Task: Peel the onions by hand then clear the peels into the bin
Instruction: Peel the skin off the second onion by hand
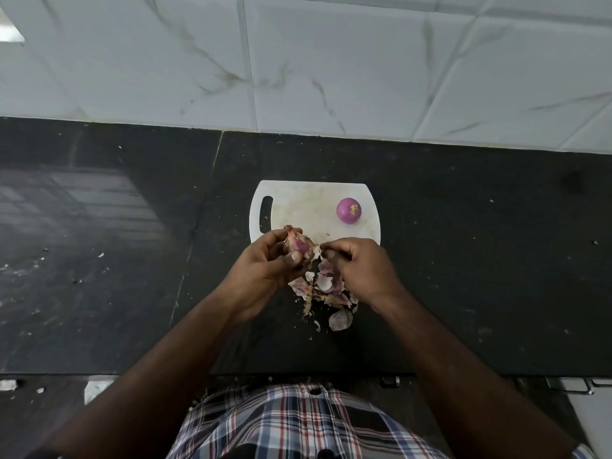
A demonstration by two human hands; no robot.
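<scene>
Black stone counter [463, 260] carries a white plastic cutting board [308, 207] with a handle slot at its left end, set near the pale marble-tiled wall [298, 61]. On the board's right side sits a peeled purple onion [348, 210], alone. Over the board's near edge, the left hand [265, 270] grips a half-peeled onion [299, 246], fingers curled round it, thumb pressed on its skin. Just beside it, the right hand [361, 266] pinches a strip of papery skin [326, 251]. Below both hands, a heap of pink and tan onion peels [326, 293] lies on the counter.
</scene>
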